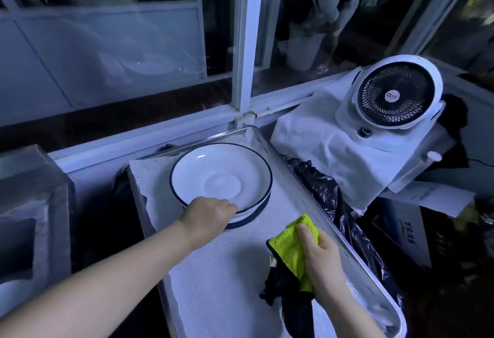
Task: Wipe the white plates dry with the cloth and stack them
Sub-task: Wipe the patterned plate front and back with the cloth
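Observation:
A white plate (222,174) with a dark blue rim lies on top of a second plate (250,217) of the same kind, at the far end of a metal tray (302,177) lined with a white mat. My left hand (207,216) grips the near rim of the top plate, thumb inside the rim. To the right, nearer me, my right hand (319,254) holds a yellow-green cloth (292,246) with a black underside, bunched above the mat.
A white desk fan (395,94) stands on a white-covered box at the right. Black plastic sheeting (328,193) lies along the tray's right side. A window frame (244,43) runs behind the tray. A grey block (34,204) sits at the left.

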### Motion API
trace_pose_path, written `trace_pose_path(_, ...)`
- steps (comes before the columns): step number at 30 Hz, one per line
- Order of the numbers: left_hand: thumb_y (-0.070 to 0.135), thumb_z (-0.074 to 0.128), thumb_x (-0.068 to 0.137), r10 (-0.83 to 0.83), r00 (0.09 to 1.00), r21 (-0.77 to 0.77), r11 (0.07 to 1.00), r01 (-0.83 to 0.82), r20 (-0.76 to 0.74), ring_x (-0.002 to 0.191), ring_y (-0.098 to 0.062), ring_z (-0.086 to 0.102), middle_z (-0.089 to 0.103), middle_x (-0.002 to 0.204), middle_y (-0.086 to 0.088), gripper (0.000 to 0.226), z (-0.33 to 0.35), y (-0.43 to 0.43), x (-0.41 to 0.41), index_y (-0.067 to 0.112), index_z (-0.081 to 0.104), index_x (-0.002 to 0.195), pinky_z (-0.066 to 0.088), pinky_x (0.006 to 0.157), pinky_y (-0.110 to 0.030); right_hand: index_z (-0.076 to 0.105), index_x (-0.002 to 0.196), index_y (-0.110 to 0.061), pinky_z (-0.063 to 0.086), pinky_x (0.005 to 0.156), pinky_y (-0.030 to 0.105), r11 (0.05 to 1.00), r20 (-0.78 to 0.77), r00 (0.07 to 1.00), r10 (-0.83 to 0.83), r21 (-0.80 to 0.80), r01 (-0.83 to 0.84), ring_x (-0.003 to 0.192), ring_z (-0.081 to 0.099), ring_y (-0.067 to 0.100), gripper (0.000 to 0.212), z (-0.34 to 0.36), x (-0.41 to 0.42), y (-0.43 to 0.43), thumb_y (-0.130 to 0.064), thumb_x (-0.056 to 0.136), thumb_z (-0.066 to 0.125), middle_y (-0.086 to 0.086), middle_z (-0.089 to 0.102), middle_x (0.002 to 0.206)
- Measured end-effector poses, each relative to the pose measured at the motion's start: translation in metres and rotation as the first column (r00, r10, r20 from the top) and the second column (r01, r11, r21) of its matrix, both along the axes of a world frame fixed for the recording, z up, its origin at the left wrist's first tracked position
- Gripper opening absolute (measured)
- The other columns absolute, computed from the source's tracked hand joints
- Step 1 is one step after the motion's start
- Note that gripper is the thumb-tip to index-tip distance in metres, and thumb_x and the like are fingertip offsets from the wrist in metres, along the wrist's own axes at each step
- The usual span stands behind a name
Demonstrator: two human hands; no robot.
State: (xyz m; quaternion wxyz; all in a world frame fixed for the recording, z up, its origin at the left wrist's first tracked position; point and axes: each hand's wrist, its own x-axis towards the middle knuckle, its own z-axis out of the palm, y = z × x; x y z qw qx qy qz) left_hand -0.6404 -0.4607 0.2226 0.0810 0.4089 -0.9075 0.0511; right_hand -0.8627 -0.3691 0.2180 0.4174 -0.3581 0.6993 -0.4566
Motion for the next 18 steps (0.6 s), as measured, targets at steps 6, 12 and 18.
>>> trace_pose_path(6, 0.010, 0.093, 0.025, -0.001, 0.998, -0.042, 0.999, 0.003, 0.055, 0.036, -0.012, 0.046, 0.047, 0.046, 0.005, 0.045, -0.018, -0.005, -0.006, 0.019, 0.057, 0.050, 0.029, 0.030, -0.017, 0.055, 0.072, -0.008, 0.036, 0.051, 0.026, 1.000, 0.018, 1.000, -0.004, 0.023, 0.004, 0.054, 0.043, 0.015, 0.031, -0.003, 0.000, -0.002, -0.032, 0.091, 0.061, 0.000, 0.047, 0.061)
trace_pose_path(12, 0.058, 0.087, 0.050, -0.064, 0.994, -0.103, 0.992, 0.073, 0.087, 0.040, -0.010, 0.051, 0.051, 0.049, 0.005, 0.046, -0.031, -0.007, -0.009, 0.020, 0.062, 0.053, 0.033, 0.032, -0.016, 0.058, 0.070, -0.009, 0.035, 0.046, 0.024, 0.997, -0.029, 0.997, 0.068, -0.019, -0.069, 0.050, 0.042, 0.013, 0.029, -0.002, 0.004, -0.004, -0.029, 0.092, 0.059, -0.004, 0.046, 0.056)
trace_pose_path(18, 0.071, 0.080, 0.050, -0.035, 0.994, -0.165, 0.985, 0.052, 0.100, 0.044, -0.013, 0.053, 0.053, 0.051, 0.003, 0.055, -0.044, -0.001, -0.016, 0.019, 0.061, 0.054, 0.037, 0.037, -0.019, 0.065, 0.072, -0.020, 0.041, 0.056, 0.022, 0.971, -0.156, 0.959, 0.235, -0.014, -0.240, 0.060, 0.051, 0.011, 0.016, -0.010, 0.010, -0.005, -0.021, 0.088, 0.066, -0.004, 0.058, 0.062)
